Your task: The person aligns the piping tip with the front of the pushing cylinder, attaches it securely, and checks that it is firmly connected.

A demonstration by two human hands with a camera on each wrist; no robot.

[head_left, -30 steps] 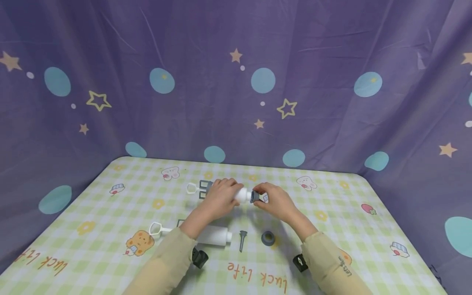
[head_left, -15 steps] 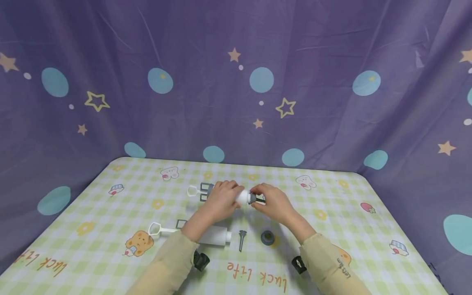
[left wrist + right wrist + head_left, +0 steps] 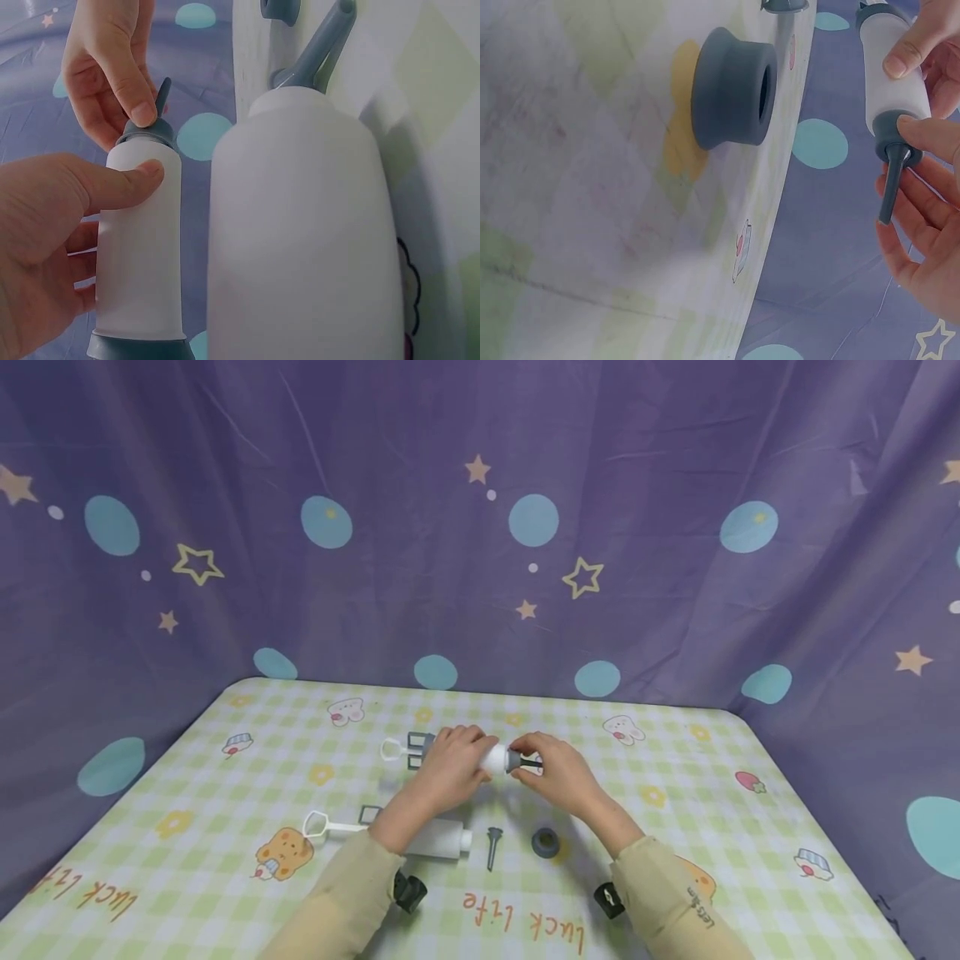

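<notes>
My left hand grips the white barrel of a plunger syringe, thumb along its side in the left wrist view. The syringe lies roughly level, its white loop handle pointing left. At its right end, my right hand pinches a grey collar cap between thumb and fingers. The cap sits against the barrel's end, and a thin grey nozzle sticks out through it. Part of the barrel is hidden behind my left hand.
A second white syringe lies nearer me, partly under my left forearm. To its right are a loose grey nozzle and a grey collar cap on the checked tablecloth. A purple curtain hangs behind.
The grey cap has moved left from the barrel's neck and now sits closer against the barrel. More of the nozzle shows beyond my right fingers. My left hand has hardly moved.
</notes>
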